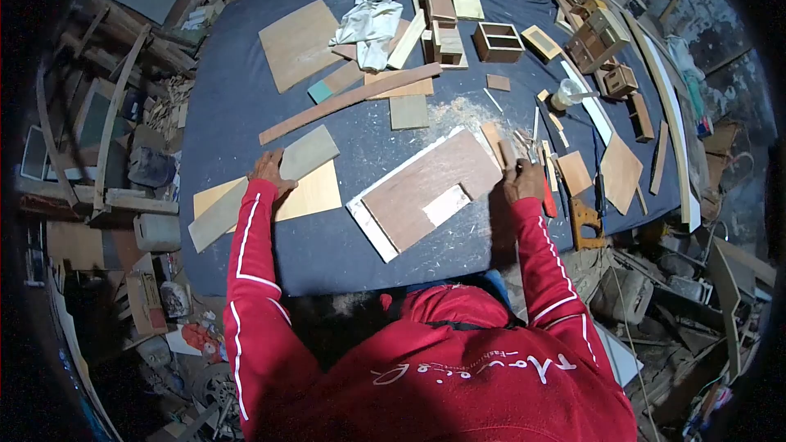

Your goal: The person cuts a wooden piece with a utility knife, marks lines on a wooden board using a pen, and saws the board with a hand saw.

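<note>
My left hand [270, 176] lies across a long grey-brown wooden strip [309, 154], its fingers wrapped over the width. Beneath the strip are pale yellow thin boards [315, 195]. On the right, my right hand [524, 183] is closed around the near end of a small brown wooden block [508, 152]; the palm side is hidden. Between the hands sits a reddish-brown plywood panel [434, 184] with a rectangular cutout, on a white-edged board [372, 233]. A light wood piece [492, 141] stands at the panel's upper right corner, beside the block.
A dark cloth covers the table [233, 74]. Further back lie a long curved strip [352, 102], a white rag [370, 20] and small wooden boxes [498, 42]. To the right are a plastic cup [566, 95], a handsaw [586, 225] and several offcuts. Sawdust [458, 119] is scattered mid-table.
</note>
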`<action>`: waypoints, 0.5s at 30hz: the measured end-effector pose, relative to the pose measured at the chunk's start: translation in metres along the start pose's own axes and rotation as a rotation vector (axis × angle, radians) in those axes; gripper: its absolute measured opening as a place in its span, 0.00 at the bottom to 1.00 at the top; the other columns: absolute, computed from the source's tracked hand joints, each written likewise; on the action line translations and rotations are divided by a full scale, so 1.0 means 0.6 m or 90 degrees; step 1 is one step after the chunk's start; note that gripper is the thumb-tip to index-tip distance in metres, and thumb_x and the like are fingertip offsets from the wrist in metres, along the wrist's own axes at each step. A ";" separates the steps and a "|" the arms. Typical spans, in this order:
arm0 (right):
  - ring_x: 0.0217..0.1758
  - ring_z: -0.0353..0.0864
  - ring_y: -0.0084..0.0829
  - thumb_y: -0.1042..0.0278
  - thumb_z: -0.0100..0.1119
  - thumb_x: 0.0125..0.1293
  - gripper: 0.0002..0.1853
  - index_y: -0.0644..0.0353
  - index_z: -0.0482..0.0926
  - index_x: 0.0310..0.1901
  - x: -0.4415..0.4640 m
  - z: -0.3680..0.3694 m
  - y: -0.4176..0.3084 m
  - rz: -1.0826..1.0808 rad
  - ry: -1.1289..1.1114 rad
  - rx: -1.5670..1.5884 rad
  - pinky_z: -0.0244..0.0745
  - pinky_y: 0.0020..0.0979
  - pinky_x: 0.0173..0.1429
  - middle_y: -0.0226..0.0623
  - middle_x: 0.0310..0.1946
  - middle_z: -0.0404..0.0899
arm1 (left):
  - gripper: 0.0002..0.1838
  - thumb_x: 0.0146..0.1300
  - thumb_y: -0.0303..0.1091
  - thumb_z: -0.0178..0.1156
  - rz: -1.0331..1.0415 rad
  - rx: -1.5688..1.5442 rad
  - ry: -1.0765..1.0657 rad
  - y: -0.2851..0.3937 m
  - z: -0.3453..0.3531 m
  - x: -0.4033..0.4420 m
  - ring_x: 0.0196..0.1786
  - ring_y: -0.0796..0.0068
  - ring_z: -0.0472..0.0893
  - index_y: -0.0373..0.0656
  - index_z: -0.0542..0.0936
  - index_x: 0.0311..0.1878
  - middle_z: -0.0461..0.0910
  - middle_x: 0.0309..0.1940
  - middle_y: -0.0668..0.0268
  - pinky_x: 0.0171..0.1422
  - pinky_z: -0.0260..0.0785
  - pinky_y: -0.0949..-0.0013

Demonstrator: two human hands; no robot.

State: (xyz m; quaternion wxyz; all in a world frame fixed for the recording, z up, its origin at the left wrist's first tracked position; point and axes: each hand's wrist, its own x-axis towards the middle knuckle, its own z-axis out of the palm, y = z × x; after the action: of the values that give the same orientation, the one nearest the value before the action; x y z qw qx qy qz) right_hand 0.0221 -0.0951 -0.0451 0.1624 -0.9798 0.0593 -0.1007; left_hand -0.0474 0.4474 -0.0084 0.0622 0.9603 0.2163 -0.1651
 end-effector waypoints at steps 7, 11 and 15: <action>0.50 0.78 0.53 0.54 0.60 0.63 0.21 0.59 0.82 0.52 -0.007 0.011 0.068 0.138 0.021 -0.008 0.74 0.48 0.55 0.55 0.43 0.78 | 0.52 0.43 0.61 0.74 0.263 0.068 0.179 0.131 -0.071 -0.051 0.67 0.50 0.70 0.45 0.69 0.70 0.70 0.63 0.53 0.64 0.63 0.41; 0.53 0.73 0.57 0.62 0.60 0.59 0.18 0.61 0.77 0.50 -0.019 -0.005 0.058 0.017 0.134 -0.026 0.73 0.49 0.56 0.57 0.47 0.72 | 0.50 0.43 0.64 0.73 0.398 0.017 0.203 0.276 -0.079 -0.097 0.56 0.49 0.77 0.42 0.73 0.67 0.75 0.54 0.51 0.54 0.66 0.43; 0.55 0.72 0.53 0.60 0.64 0.58 0.24 0.59 0.76 0.55 -0.032 -0.044 0.016 -0.105 0.023 0.054 0.71 0.48 0.59 0.53 0.49 0.71 | 0.50 0.43 0.65 0.73 0.440 0.042 0.138 0.399 -0.041 -0.127 0.57 0.49 0.77 0.43 0.73 0.66 0.75 0.54 0.51 0.56 0.66 0.42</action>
State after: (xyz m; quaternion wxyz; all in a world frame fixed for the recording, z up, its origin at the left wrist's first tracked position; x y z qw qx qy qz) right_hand -0.0028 -0.1096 -0.0271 0.1939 -0.9715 -0.0227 -0.1341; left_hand -0.0009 0.2071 0.0525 0.0603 0.9901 -0.1207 -0.0383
